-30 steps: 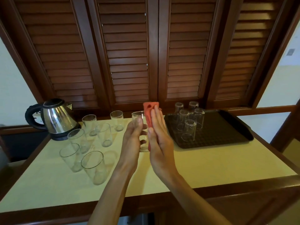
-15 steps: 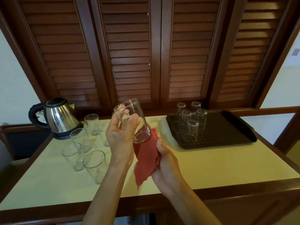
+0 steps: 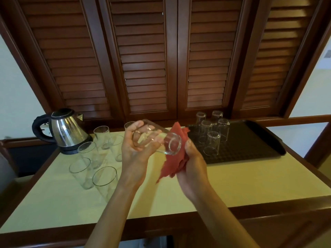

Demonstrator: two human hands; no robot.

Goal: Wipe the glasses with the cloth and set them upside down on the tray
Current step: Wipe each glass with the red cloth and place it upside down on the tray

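Clear glossy glass point(image 3: 157, 140), matt red cloth point(image 3: 176, 161), polished metal kettle point(image 3: 67, 131) (black plastic handle), dark textured tray point(image 3: 250, 144).

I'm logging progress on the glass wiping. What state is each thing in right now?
held glass: tilted on its side, gripped by the left hand, base against the cloth
red cloth: bunched in the right hand
five glasses on the tray: upside down
black tray: partly filled
glasses on the counter: upright, mouths up
kettle: lid closed
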